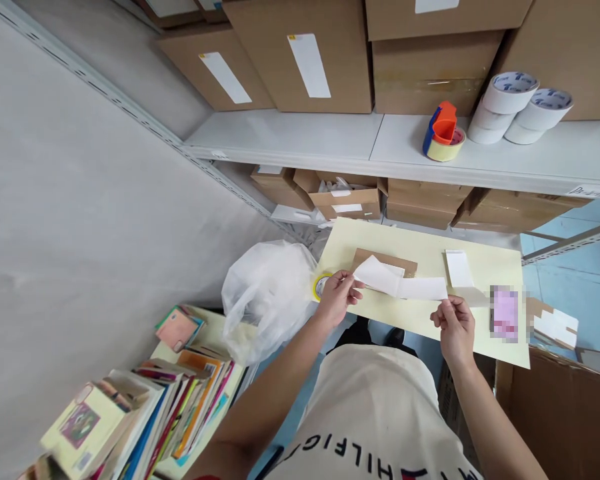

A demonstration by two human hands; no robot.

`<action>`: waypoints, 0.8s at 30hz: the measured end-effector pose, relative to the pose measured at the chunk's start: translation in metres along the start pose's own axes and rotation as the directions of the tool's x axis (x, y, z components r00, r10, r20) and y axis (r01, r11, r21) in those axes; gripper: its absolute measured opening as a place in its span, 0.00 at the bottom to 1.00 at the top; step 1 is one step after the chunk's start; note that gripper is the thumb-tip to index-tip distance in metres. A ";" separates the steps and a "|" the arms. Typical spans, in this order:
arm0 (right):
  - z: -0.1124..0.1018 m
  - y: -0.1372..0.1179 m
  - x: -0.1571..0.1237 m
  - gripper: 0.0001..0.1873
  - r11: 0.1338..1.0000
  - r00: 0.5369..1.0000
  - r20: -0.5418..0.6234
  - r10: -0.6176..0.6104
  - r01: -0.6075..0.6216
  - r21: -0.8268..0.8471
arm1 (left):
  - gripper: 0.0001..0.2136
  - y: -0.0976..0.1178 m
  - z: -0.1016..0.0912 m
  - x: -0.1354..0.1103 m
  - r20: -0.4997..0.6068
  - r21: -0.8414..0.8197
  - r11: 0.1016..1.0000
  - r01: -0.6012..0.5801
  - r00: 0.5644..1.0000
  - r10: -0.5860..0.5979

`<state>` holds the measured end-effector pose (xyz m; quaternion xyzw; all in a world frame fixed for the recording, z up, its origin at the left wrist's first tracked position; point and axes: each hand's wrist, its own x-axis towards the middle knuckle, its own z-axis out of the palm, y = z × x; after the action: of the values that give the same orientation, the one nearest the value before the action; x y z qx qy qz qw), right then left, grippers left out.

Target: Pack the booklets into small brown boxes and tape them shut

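My left hand [336, 297] pinches the left end of a white paper strip [405, 283], and my right hand [455, 327] pinches its right end. The strip is stretched between them just above a pale yellow table [480, 333]. Under the strip lies a small flat brown cardboard piece [387, 260]. A yellow tape roll [320, 285] sits at the table's left edge, partly hidden by my left hand. A second white label [459, 268] lies on the table beyond my right hand.
A white shelf [330, 137] ahead carries cardboard boxes [310, 53], an orange and blue tape dispenser [444, 132] and white tape rolls [520, 107]. A white plastic bag [267, 293] and stacked books [155, 407] are at lower left. An open carton [565, 407] stands at right.
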<state>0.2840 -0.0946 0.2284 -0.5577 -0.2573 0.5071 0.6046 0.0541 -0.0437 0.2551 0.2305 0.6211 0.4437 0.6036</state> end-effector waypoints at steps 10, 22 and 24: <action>0.030 0.005 0.010 0.16 0.980 0.949 -0.252 -0.189 0.197 0.009 | 0.14 0.046 -0.083 0.068 -0.208 -0.100 0.974 -0.203 0.962 0.179; 0.097 0.028 -0.018 0.14 0.980 0.900 -0.397 -0.180 0.129 -0.153 | 0.06 0.130 -0.123 0.278 -0.034 0.451 0.864 -0.225 0.963 0.268; 0.101 0.030 -0.026 0.14 0.979 0.875 -0.446 -0.189 0.134 -0.152 | 0.05 0.142 -0.117 0.306 -0.011 0.449 0.848 -0.282 0.947 0.321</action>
<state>0.1766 -0.0801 0.2312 -0.6722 -0.1822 0.2933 0.6549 -0.1431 0.2465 0.1918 0.4367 0.6867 0.3900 0.4309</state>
